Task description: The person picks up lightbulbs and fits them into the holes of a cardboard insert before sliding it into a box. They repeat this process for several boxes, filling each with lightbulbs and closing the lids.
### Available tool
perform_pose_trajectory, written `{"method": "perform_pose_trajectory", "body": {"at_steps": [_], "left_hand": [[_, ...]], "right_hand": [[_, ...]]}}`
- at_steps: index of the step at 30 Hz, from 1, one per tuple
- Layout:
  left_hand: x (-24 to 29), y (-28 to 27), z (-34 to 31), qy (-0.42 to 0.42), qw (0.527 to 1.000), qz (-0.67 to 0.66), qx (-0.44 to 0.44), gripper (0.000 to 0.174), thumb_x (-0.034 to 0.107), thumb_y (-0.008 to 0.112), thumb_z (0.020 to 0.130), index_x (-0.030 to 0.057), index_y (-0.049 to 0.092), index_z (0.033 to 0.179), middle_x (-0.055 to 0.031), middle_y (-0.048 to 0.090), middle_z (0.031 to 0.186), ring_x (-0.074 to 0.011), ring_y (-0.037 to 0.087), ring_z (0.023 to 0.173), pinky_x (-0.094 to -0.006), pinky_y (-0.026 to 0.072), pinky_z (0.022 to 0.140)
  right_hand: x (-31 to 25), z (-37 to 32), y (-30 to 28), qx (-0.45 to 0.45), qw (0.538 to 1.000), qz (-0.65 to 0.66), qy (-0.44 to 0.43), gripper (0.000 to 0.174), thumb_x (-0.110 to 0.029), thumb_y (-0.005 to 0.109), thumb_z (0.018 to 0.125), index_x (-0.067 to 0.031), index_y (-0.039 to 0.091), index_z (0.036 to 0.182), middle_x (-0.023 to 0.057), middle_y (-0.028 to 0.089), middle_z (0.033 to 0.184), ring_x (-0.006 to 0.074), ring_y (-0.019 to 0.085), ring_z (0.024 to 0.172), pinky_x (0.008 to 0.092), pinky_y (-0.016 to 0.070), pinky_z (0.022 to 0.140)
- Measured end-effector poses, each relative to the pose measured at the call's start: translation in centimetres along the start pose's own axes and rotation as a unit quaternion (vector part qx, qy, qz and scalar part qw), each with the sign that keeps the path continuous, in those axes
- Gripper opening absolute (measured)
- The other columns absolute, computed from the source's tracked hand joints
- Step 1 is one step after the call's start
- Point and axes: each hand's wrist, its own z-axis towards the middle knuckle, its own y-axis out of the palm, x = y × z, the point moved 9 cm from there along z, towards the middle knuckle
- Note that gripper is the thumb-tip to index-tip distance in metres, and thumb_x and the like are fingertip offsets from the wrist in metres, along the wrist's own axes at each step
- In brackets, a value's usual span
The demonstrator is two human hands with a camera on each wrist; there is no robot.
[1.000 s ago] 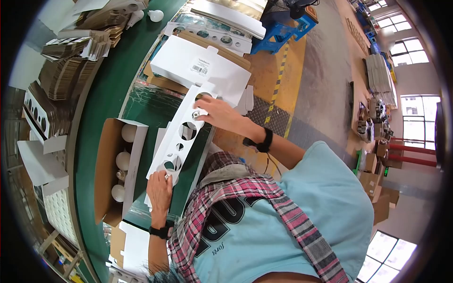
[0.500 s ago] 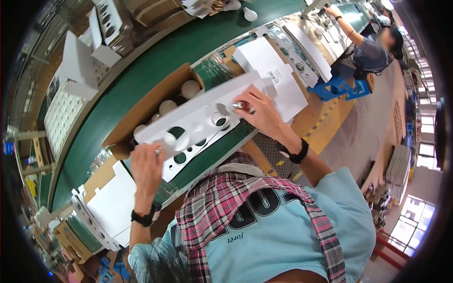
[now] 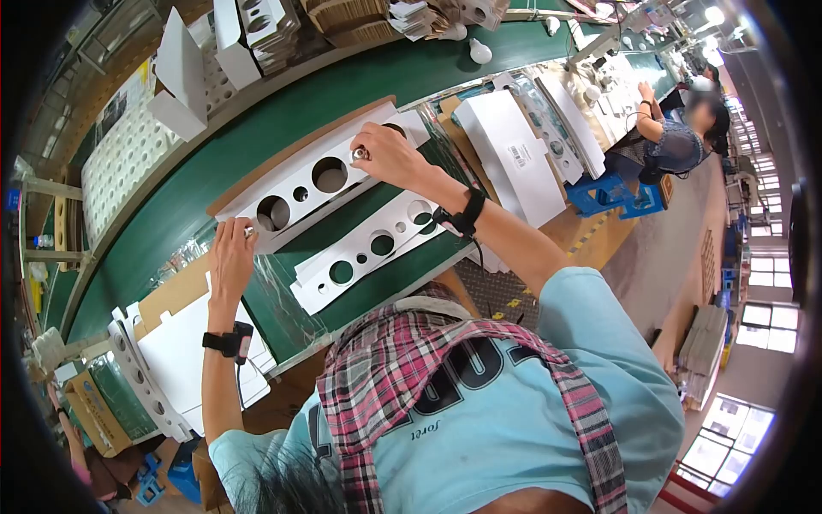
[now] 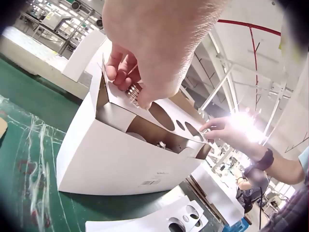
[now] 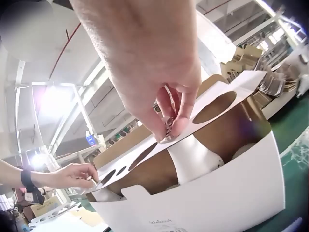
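Near the left end of a long white insert card with round holes (image 3: 295,177), my left hand (image 3: 231,257) pinches a bulb's metal screw base (image 4: 133,93). Toward the other end, my right hand (image 3: 390,158) pinches the screw base of a second bulb (image 5: 193,157), whose white body hangs below the card. The card lies over the open top of a white box (image 4: 111,154) with a brown inside. More bulbs inside the box are mostly hidden by the card. In front of the box lies another white holed insert (image 3: 310,295) on the green table.
A white labelled box (image 3: 505,146) stands to the right, with a loose bulb (image 3: 480,51) on the green surface behind. White cartons (image 3: 180,343) lie to the left. Stacked folded cardboard (image 3: 347,17) fills the far shelf. Another person (image 3: 676,128) sits at the far right.
Both hands have carried the insert card with its bulbs away from the body and over the open box. The other insert now shows uncovered on the table. The head view has turned.
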Motion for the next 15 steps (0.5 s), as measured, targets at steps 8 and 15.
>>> {"method": "perform_pose_trajectory", "body": {"at_steps": [8, 15], "left_hand": [[0.1, 0.1, 0.7, 0.014, 1.0, 0.005, 0.017, 0.016, 0.007, 0.061, 0.08, 0.0031, 0.053, 0.093, -0.011, 0.054, 0.088, -0.0302, 0.052, 0.086, -0.0392, 0.0443, 0.074], [0.0, 1.0, 0.9, 0.053, 0.999, 0.007, 0.003, 0.018, 0.006, 0.062, 0.078, 0.0035, 0.053, 0.093, -0.0099, 0.055, 0.088, -0.0296, 0.053, 0.088, -0.0393, 0.0448, 0.073]], "right_hand": [[0.8, 0.5, 1.4, -0.056, 0.996, -0.069, -0.001, 0.021, -0.014, 0.067, 0.071, 0.0019, 0.065, 0.084, 0.016, 0.06, 0.091, 0.0316, 0.059, 0.085, 0.0397, 0.0469, 0.079], [1.4, 1.1, 1.4, -0.051, 0.997, -0.047, -0.045, 0.019, -0.012, 0.066, 0.069, 0.0011, 0.065, 0.083, 0.0156, 0.062, 0.09, 0.0324, 0.058, 0.089, 0.0403, 0.0466, 0.08]]}}
